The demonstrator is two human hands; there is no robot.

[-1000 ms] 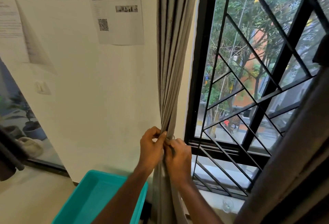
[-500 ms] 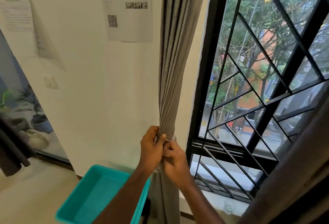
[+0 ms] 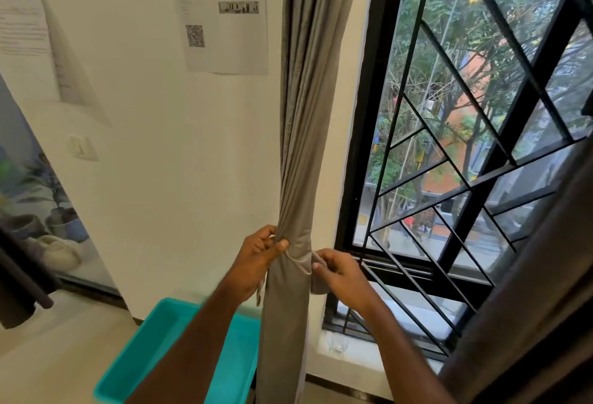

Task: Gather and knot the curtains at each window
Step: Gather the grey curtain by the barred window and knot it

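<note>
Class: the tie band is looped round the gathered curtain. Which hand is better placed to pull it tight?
The right hand: it pinches the band's free end beside the curtain, while the left hand grips the gathered folds.

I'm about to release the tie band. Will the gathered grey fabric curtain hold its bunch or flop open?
Probably flop: the grey fabric curtain hangs in soft loose folds, cinched only where the left hand and right hand pull the thin band. It looks smooth, so the band may slide down. The long drape probably weighs noticeably.
</note>
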